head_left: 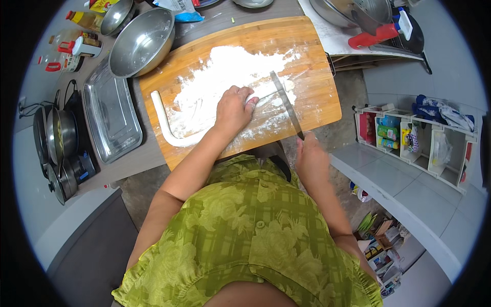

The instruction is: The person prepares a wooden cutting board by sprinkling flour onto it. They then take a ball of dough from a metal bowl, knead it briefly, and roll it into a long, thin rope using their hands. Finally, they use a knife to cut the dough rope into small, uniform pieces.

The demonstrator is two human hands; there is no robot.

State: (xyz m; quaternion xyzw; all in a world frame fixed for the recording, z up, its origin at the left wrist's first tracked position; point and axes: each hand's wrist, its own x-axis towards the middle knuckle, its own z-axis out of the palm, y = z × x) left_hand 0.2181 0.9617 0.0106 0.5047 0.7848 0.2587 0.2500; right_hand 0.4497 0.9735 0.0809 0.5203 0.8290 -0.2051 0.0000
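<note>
A long rope of dough [163, 117] lies bent on a floured wooden cutting board [326, 103], curving along the board's left and front side and passing under my left arm. My left hand [234, 108] rests on the rope near its right part, fingers curled against the dough. In my right hand [312, 155], at the board's front edge, is the handle of a knife; its blade [287, 105] reaches away over the board and crosses the dough near its right end. White flour [230, 69] is spread thickly over the middle of the board.
Left of the board are a metal bowl [142, 44], a rectangular metal tray [111, 111], bottles and pans [63, 134]. A red spray bottle [374, 36] lies at the back right beside metal bowls. A white shelf rack [418, 142] stands at the right.
</note>
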